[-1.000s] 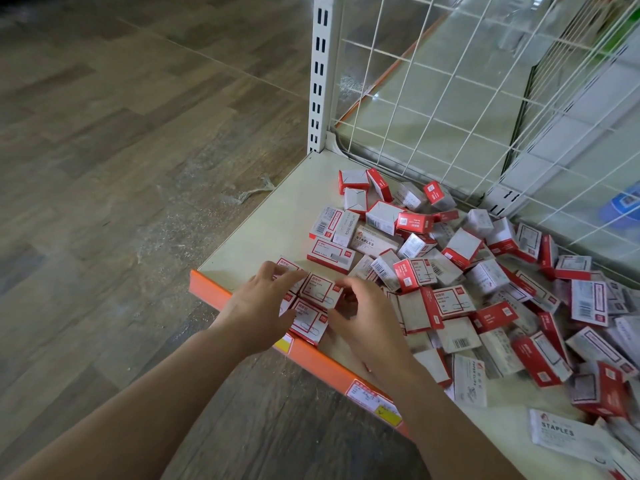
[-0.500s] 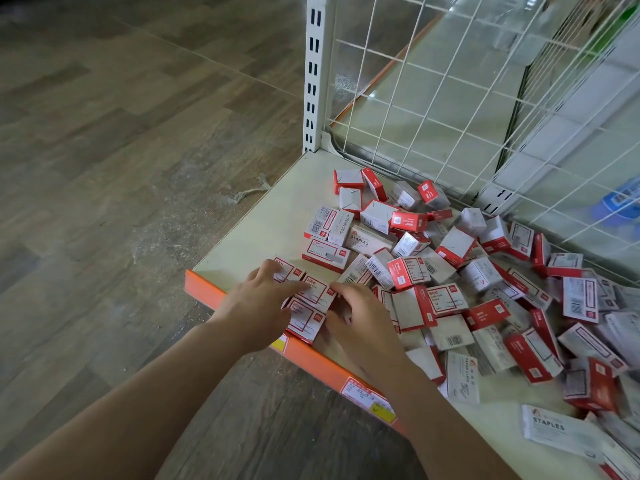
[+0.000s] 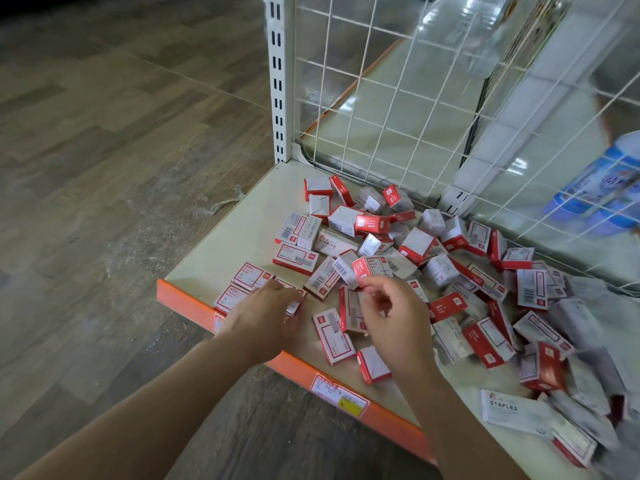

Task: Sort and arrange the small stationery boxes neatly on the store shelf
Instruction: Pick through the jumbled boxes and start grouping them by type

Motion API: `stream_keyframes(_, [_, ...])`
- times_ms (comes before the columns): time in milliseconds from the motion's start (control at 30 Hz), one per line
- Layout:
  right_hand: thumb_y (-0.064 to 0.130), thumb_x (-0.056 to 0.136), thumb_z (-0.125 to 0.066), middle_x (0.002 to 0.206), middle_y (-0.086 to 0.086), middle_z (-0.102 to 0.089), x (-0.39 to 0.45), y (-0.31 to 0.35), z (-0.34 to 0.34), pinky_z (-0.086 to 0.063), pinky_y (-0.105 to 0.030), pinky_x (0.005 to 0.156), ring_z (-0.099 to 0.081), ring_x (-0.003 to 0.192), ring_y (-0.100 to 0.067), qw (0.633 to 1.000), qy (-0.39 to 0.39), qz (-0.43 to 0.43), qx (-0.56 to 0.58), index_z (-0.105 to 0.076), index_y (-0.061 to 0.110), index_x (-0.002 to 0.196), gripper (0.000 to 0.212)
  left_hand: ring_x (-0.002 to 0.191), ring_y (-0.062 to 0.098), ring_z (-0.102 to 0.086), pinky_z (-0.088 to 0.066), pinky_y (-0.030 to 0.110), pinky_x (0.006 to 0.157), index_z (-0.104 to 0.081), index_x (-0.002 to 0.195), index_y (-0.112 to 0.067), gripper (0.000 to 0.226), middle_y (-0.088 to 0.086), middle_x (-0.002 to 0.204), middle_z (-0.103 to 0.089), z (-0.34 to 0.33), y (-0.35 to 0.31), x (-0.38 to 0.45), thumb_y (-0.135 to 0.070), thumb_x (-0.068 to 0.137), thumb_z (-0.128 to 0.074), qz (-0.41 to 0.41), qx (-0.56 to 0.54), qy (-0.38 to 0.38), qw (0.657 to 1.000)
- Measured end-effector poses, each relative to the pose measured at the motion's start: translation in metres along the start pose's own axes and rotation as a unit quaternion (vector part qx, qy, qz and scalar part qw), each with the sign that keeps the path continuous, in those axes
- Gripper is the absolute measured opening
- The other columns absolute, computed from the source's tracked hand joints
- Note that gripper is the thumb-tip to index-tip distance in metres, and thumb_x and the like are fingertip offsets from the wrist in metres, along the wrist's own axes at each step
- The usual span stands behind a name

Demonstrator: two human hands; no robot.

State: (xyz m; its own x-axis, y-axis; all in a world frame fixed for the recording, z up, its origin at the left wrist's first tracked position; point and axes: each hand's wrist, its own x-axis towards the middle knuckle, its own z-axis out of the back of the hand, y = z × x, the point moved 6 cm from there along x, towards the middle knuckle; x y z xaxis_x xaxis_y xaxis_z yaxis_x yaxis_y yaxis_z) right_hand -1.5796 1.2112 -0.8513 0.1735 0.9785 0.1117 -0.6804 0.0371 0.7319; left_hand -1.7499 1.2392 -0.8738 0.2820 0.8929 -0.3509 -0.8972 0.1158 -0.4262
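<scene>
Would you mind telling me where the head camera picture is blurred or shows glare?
In the head view, boxes at the lower right are smeared by motion blur; boxes near the post stay sharp. Glare streaks the glossy floor behind the wire mesh, and the wide lens bends the post.

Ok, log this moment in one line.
left hand: rests on grouped boxes | right hand: lifted, fingers curled, grasp unclear | pile: unsorted

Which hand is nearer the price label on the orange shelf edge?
Right. The right hand hangs over the boxes just above and behind the price label, its wrist passing beside it. The left hand rests on boxes farther along the edge, toward the shelf's left corner.
</scene>
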Motion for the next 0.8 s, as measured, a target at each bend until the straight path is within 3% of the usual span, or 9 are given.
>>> stream_keyframes(67, [0.005, 0.086, -0.060, 0.094, 0.004, -0.058, 0.005, -0.010, 0.013, -0.041, -0.005, 0.065, -0.055, 0.083, -0.004, 0.999, -0.025, -0.033, -0.006, -0.063, 0.015, 0.109, 0.025, 0.123, 0.015, -0.044, -0.042, 0.031, 0.099, -0.049, 0.131, -0.031, 0.035, -0.007, 0.134, -0.046, -0.002, -0.007, 0.002, -0.029, 0.096, -0.044, 0.007, -0.013, -0.001, 1.000])
stream_keyframes(133, [0.009, 0.087, -0.060, 0.106, 0.003, -0.057, 0.011, -0.021, 0.019, -0.041, -0.011, 0.074, -0.054, 0.093, -0.006, 0.998, -0.027, -0.060, -0.014, -0.058, 0.019, 0.120, 0.035, 0.120, 0.015, -0.046, -0.044, 0.030, 0.096, -0.052, 0.127, -0.031, 0.032, -0.007, 0.130, -0.049, -0.003, -0.012, 0.003, -0.030, 0.096, -0.043, 0.013, -0.022, -0.009, 1.000])
stream_keyframes(267, [0.022, 0.085, -0.064, 0.120, 0.003, -0.052, 0.023, -0.036, 0.018, -0.040, -0.021, 0.087, -0.048, 0.112, -0.010, 0.996, 0.016, -0.089, -0.026, -0.049, 0.022, 0.128, 0.046, 0.118, 0.014, -0.046, -0.043, 0.026, 0.091, -0.052, 0.126, -0.032, 0.031, -0.007, 0.128, -0.049, -0.006, -0.016, 0.006, -0.031, 0.096, -0.043, 0.023, -0.015, -0.019, 0.999])
stream_keyframes(500, [0.047, 0.073, -0.069, 0.113, 0.000, -0.055, 0.040, -0.051, 0.002, -0.045, -0.034, 0.094, -0.047, 0.110, -0.015, 0.990, 0.062, -0.110, -0.059, -0.060, 0.021, 0.114, 0.050, 0.121, 0.014, -0.044, -0.043, 0.026, 0.094, -0.053, 0.125, -0.031, 0.031, -0.007, 0.132, -0.047, -0.006, -0.009, 0.008, -0.029, 0.095, -0.046, 0.047, -0.045, -0.027, 0.998])
stream_keyframes(633, [0.070, 0.055, -0.055, 0.103, 0.000, -0.060, 0.043, -0.052, -0.004, -0.052, -0.039, 0.084, -0.055, 0.101, -0.018, 0.989, 0.056, -0.129, -0.053, -0.065, 0.023, 0.101, 0.066, 0.118, 0.013, -0.047, -0.042, 0.023, 0.092, -0.055, 0.124, -0.031, 0.032, -0.006, 0.131, -0.047, -0.005, -0.005, 0.009, -0.024, 0.094, -0.048, 0.056, -0.071, -0.028, 0.996])
stream_keyframes(700, [0.070, 0.051, -0.056, 0.101, 0.001, -0.062, 0.045, -0.055, -0.006, -0.053, -0.039, 0.081, -0.057, 0.099, -0.018, 0.987, 0.054, -0.150, -0.031, -0.066, 0.026, 0.096, 0.064, 0.119, 0.012, -0.046, -0.041, 0.023, 0.092, -0.056, 0.124, -0.031, 0.032, -0.007, 0.131, -0.047, -0.005, -0.005, 0.009, -0.023, 0.094, -0.049, 0.057, -0.079, -0.026, 0.995])
stream_keyframes(800, [0.054, 0.059, -0.073, 0.101, 0.004, -0.063, 0.046, -0.056, -0.007, -0.054, -0.039, 0.082, -0.057, 0.100, -0.017, 0.983, 0.067, -0.171, 0.008, -0.066, 0.027, 0.094, 0.045, 0.119, 0.012, -0.046, -0.039, 0.022, 0.090, -0.056, 0.125, -0.029, 0.032, -0.007, 0.131, -0.046, -0.004, -0.004, 0.007, -0.023, 0.094, -0.049, 0.054, -0.089, -0.029, 0.994])
